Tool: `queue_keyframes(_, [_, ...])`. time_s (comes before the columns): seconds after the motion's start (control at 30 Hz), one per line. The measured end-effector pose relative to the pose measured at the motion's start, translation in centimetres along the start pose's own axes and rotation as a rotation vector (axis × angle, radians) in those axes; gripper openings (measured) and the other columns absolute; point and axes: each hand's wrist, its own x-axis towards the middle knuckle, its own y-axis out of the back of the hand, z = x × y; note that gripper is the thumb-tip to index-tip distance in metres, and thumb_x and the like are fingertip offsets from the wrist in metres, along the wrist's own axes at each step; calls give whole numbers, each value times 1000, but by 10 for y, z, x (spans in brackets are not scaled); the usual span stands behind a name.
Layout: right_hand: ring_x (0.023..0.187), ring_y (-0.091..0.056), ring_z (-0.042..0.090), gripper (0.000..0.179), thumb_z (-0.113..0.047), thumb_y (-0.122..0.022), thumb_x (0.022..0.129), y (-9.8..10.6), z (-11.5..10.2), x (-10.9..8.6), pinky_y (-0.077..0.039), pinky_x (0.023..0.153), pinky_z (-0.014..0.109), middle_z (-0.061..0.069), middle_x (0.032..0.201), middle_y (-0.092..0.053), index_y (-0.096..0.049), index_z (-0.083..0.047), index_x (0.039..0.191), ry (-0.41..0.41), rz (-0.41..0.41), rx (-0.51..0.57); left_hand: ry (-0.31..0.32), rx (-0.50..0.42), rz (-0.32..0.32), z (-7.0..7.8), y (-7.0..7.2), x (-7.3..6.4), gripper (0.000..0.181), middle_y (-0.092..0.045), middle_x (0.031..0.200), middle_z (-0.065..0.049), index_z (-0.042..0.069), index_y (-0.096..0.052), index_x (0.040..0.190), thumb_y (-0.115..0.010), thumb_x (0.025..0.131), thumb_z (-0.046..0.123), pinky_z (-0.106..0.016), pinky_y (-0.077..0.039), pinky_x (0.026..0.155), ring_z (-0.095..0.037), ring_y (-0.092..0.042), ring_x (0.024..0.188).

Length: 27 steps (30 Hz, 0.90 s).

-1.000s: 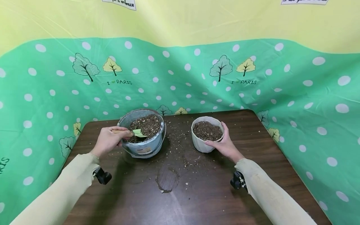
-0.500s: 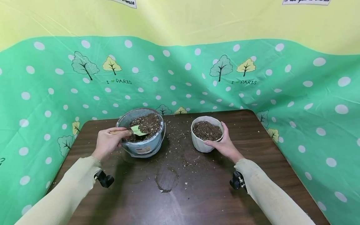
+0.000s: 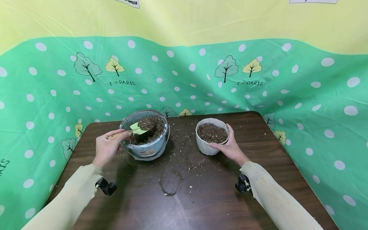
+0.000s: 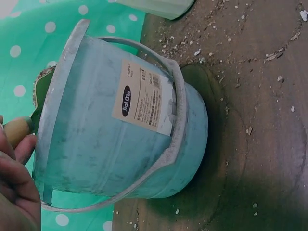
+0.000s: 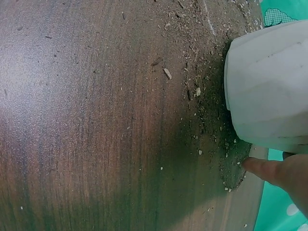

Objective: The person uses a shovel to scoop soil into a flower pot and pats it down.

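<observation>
Reaching over the bucket, the trowel has its blade within the mouth, soil heaped at it. Its long axis runs from the handle at the left rim rightward and slightly away from the person, so the tip faces the pot's side of the table. The left hand grips the handle, just outside that rim. The pot stands upright to the right, well apart from the bucket, already holding soil, with scattered crumbs between. Nearer the pot is the right hand, clasping its right side, thumb across the front wall, fingers toward the rim. Behind everything hangs a dotted green cloth.
</observation>
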Motion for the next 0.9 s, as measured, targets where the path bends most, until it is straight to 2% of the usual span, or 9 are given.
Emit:
queue_keyframes(0.27, [143,-17,41,114,-9,-81,81,0,0,0,-14,116,51,29,157,-12,5,-3,156,-7,-1,0,-29,-108,32,-2,-4,-2,48,-73,76,2,-7,-67,121,-81,86,24,-21,-45,40,-8,-52,41])
queue_keyframes(0.43, [143,-17,42,117,-8,-82,79,1,1,2,-14,116,53,29,157,-11,6,-4,156,-11,-3,15,-44,-159,46,0,-8,-3,38,-73,75,0,0,-73,114,-83,83,21,-21,-42,38,-8,-50,39])
queue_keyframes(0.57, [144,-18,39,120,-11,-84,79,2,16,9,-14,116,52,26,158,-12,7,-9,157,-5,4,13,-50,-175,42,4,-11,-3,32,-74,77,-1,6,-76,109,-84,82,22,-21,-41,38,-9,-50,39])
queue_keyframes(0.7, [144,-19,36,121,-17,-85,79,2,34,17,-15,116,49,22,158,-13,6,-14,158,7,19,-17,-50,-189,26,11,-15,-4,34,-75,79,-2,5,-75,110,-84,82,22,-21,-42,39,-9,-50,40])
queue_keyframes(0.9, [143,-19,36,121,-17,-85,79,1,39,19,-16,115,50,22,158,-14,6,-14,158,19,26,-22,-47,-179,17,18,-21,-5,36,-75,80,0,5,-75,110,-86,81,24,-21,-42,39,-8,-49,41])
